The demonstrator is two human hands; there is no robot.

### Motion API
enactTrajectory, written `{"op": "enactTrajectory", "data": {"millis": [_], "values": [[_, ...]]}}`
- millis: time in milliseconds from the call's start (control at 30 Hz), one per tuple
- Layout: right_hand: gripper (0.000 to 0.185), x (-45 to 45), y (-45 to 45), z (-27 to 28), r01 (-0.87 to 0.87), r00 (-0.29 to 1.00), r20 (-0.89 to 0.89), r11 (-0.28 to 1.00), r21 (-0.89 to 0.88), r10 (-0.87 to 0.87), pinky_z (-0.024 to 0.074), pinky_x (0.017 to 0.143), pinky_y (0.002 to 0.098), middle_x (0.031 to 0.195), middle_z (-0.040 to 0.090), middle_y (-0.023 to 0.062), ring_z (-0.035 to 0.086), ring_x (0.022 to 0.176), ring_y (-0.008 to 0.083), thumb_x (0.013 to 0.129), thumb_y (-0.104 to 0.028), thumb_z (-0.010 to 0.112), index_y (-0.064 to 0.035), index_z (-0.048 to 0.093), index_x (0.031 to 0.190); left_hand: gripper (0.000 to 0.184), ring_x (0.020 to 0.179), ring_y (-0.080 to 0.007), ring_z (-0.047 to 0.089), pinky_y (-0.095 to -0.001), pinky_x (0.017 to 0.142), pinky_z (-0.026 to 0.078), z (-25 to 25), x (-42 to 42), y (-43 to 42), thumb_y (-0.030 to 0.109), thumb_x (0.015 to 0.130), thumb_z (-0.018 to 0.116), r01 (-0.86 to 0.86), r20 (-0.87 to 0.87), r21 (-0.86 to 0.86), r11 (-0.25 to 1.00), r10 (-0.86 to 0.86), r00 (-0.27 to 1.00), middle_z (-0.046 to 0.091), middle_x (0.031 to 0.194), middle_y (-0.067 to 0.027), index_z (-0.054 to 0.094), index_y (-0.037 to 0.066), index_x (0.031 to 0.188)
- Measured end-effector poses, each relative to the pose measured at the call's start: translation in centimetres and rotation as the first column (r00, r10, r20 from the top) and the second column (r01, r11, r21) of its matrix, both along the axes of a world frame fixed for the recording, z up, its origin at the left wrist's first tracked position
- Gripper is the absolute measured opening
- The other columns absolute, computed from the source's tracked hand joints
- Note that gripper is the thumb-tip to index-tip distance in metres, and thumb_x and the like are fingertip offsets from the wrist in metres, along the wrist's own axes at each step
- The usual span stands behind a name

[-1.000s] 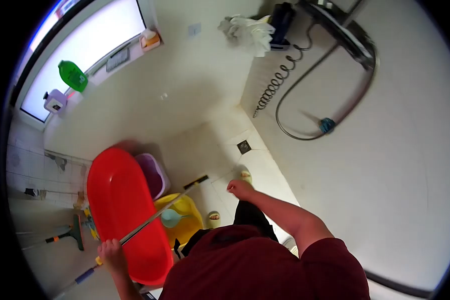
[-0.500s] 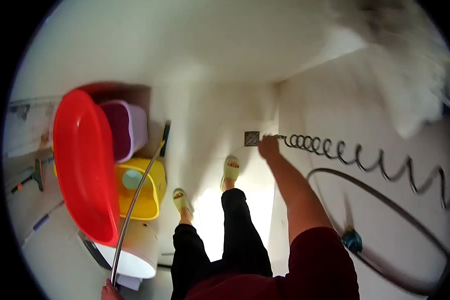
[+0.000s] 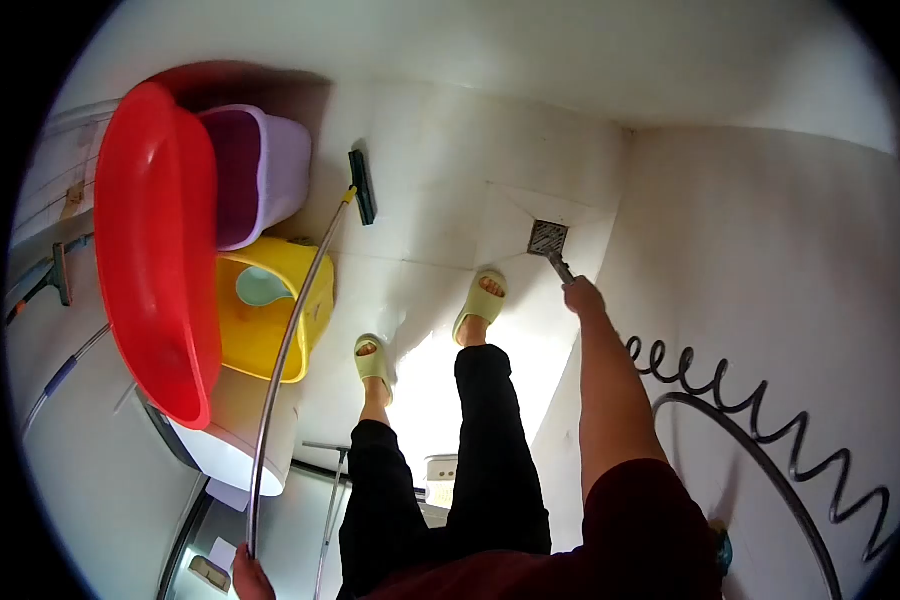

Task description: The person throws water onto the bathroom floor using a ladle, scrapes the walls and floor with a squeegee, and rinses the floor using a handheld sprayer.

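My left hand [image 3: 252,577], at the bottom edge, is closed around the metal pole of a floor squeegee [image 3: 288,350]. The squeegee's dark green head [image 3: 361,188] rests on the floor beside the purple tub. My right hand [image 3: 584,297] is wrapped around a slim spray nozzle [image 3: 560,266], its tip pointing at the square floor drain [image 3: 547,238]. I cannot make out any water coming from it. A dark coiled hose [image 3: 740,390] runs off to the right behind my right forearm; where it meets the nozzle is hidden.
To the left, a large red basin [image 3: 155,260] leans against a purple tub [image 3: 290,170] and a yellow tub [image 3: 318,300] with a pale green scoop [image 3: 260,287]. A white bin [image 3: 240,455] stands below them. A thick hose [image 3: 770,470] arcs along the right wall. My feet wear light green slippers [image 3: 481,300].
The view has shifted. The squeegee head has swung away from the tubs, farther out on the floor. My right hand has drawn back from the drain, so the nozzle shows more plainly.
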State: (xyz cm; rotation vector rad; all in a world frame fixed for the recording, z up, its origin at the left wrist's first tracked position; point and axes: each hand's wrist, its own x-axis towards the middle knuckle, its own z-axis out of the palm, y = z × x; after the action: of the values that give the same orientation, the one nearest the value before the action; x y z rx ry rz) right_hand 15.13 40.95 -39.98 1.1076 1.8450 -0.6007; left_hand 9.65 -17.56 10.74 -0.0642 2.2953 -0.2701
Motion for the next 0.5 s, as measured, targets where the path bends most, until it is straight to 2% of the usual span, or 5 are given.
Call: {"op": "enactTrajectory", "data": {"millis": [133,167,333,400,500], "values": [[0.041,0.5,-5.0,5.2,0.562,0.716,-0.274,0.763,-0.319,-0.642,0.0435,0.074,0.0418,0.083,0.058,0.0186,0.057,0.079,0.031,0.076,-0.03,0.058,0.0021,0.046,0.097,0.059,0.082,-0.0296,0.055,-0.0361,0.074,0.044,-0.9,-0.2,0.7,-0.005,0.077,0.037,0.084,0.078,0.34,0.937,-0.117,0.99,0.046,0.11,-0.0209,0.021,0.006,0.133],[0.043,0.0,-5.6,7.7,0.539,0.713,-0.333,0.786,-0.303,-0.617,0.0434,0.074,0.0417,0.082,0.058,0.0179,0.056,0.078,0.03,0.075,-0.032,0.058,0.0016,0.045,0.098,0.064,0.065,-0.0199,0.056,-0.0327,0.056,0.047,-0.9,-0.5,0.6,-0.007,0.078,0.04,-0.478,0.377,0.214,0.852,0.38,0.845,0.049,0.098,-0.0146,0.018,0.014,0.135],[0.055,-2.8,-8.3,28.4,0.274,0.782,-0.61,0.949,0.159,-0.124,0.0444,0.072,0.041,0.089,0.06,0.0158,0.057,0.085,0.0318,0.071,-0.055,0.054,-0.0081,0.054,0.1,0.055,0.049,-0.0164,0.052,-0.0299,0.043,0.044,-4.8,-0.8,-3.4,0.002,0.083,0.042,-0.423,0.504,0.483,0.767,0.152,0.85,0.053,0.074,-0.0102,0.023,0.016,0.132],[0.039,-3.5,-10.6,36.3,0.288,0.644,-0.762,0.902,0.322,0.067,0.0445,0.06,0.0393,0.072,0.058,0.0113,0.057,0.068,0.0316,0.07,-0.048,0.06,-0.0094,0.056,0.078,0.054,0.038,-0.0101,0.041,-0.025,0.032,0.035,-6.5,-0.5,-6.0,0.007,0.086,0.041,-0.404,0.435,0.563,0.722,0.156,0.887,0.046,0.06,-0.006,0.018,0.023,0.133],[0.023,-2.6,-9.8,43.3,0.254,0.422,-0.82,0.818,0.517,0.387,0.0468,0.058,0.0397,0.098,0.049,0.008,0.057,0.065,0.0294,0.064,-0.025,0.064,-0.011,0.054,0.079,0.054,0.039,-0.0095,0.041,-0.023,0.032,0.034,-3.7,-3.6,-2.2,0.017,0.085,0.049,-0.713,0.653,0.48,0.511,0.335,0.679,0.045,0.063,-0.005,0.023,0.016,0.133]]}}
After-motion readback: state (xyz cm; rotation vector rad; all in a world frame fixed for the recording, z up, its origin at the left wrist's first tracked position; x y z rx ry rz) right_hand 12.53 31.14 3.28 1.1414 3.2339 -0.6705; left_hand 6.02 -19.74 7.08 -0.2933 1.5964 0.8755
